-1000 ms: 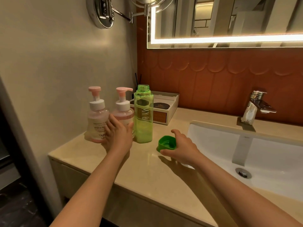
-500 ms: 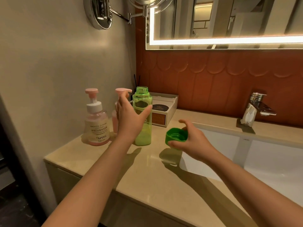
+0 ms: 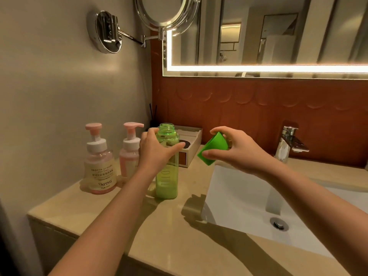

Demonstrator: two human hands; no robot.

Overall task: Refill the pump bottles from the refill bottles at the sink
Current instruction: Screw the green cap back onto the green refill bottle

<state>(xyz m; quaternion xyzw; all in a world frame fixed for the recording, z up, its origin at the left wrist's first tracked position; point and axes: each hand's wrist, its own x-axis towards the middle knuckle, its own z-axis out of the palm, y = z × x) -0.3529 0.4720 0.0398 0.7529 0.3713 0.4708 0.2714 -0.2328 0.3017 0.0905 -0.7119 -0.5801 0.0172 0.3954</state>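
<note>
A green refill bottle [image 3: 166, 176] stands upright and uncapped on the beige counter [image 3: 111, 212], with a little liquid at its bottom. My left hand [image 3: 154, 151] is wrapped around its upper part. My right hand [image 3: 232, 149] holds the green cap [image 3: 213, 149] in the air to the right of the bottle's mouth, tilted. Two pump bottles with pink pumps stand at the left by the wall: one labelled YAPING [image 3: 99, 164] and a second [image 3: 130, 150] just behind my left hand.
A white box [image 3: 192, 142] sits behind the green bottle against the red wall. The white sink basin [image 3: 249, 200] lies to the right with its drain [image 3: 279, 223] and chrome tap [image 3: 289, 143]. A swing-arm round mirror [image 3: 165, 12] hangs above.
My left hand left the pump bottles and closed around the green bottle. My right hand lifted the green cap off the counter and raised it toward the bottle's top.
</note>
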